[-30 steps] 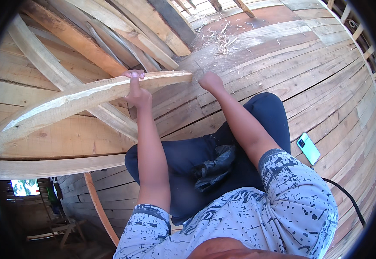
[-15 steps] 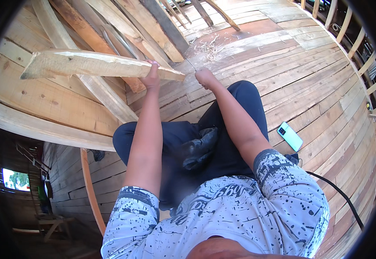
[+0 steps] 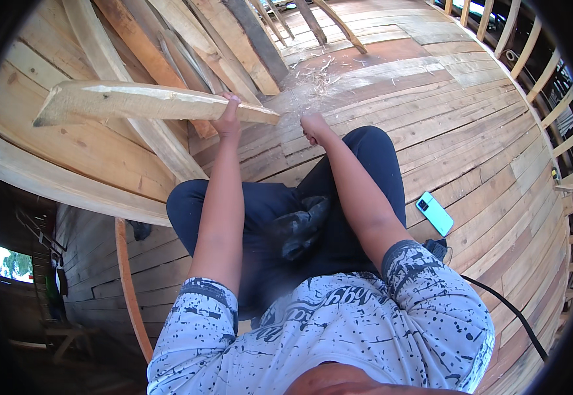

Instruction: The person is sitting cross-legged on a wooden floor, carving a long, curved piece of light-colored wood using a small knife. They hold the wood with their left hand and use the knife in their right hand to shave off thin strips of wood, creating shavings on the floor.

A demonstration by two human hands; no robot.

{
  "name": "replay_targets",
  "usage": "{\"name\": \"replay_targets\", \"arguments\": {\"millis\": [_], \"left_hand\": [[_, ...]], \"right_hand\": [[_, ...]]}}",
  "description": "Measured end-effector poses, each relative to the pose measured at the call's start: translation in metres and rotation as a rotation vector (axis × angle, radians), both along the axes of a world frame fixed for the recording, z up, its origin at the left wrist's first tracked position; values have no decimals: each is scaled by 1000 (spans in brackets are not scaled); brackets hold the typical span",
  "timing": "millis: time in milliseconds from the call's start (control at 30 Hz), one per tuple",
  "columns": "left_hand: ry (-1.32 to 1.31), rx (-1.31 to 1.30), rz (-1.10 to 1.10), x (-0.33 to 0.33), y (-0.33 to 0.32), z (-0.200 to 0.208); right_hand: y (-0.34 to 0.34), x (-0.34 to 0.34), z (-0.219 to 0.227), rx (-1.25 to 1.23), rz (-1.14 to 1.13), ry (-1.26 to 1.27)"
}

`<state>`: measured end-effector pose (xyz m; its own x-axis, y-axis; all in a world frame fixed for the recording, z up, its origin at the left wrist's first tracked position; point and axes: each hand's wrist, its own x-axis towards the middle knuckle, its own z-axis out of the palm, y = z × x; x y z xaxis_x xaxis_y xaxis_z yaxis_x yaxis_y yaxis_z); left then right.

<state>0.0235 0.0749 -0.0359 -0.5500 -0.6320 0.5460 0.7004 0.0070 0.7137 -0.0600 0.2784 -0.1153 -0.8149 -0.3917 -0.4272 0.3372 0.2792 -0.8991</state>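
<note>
My left hand [image 3: 228, 118] is closed around a long, curved plank [image 3: 148, 102], near its narrower right end. The plank has a pale shaved upper edge and reaches out to the left, its broad end angled. Just right of its narrow tip is my right hand [image 3: 314, 128], held as a fist and apart from the wood. Whatever the right fist grips is too thin or too blurred to make out now.
Behind the plank, several timbers [image 3: 220, 46] lean over a curved planked wall [image 3: 69, 155]. Wood shavings [image 3: 319, 79] lie on the plank floor [image 3: 471, 138] ahead. A light blue phone [image 3: 435, 214] and a black cable [image 3: 514, 309] lie to my right. Dark crumpled material [image 3: 300, 227] rests between my legs.
My right fist has shifted slightly down and right, away from the plank's tip. A thin dark line seen rising from it earlier no longer shows. My left hand keeps its grip.
</note>
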Motion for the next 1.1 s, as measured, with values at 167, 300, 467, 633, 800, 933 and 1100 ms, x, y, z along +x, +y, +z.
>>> {"name": "replay_targets", "arguments": {"millis": [167, 300, 467, 633, 800, 933, 1100], "left_hand": [[8, -21, -32, 32, -28, -9], [4, -68, -182, 44, -33, -7], [63, -121, -270, 35, -44, -12], [42, -148, -261, 37, -62, -13], [111, -115, -278, 26, -67, -12], [96, -129, -265, 22, -74, -12], [75, -180, -284, 29, -77, -6]], "right_hand": [[-20, -5, -37, 186, 167, 126], [-50, -16, -73, 260, 237, 342], [-84, -26, -84, 375, 222, 402], [-105, -8, -12, 271, 140, 646], [-105, -15, -20, 356, 222, 651], [-108, -10, -20, 349, 203, 640], [-111, -5, -8, 251, 187, 680]]}}
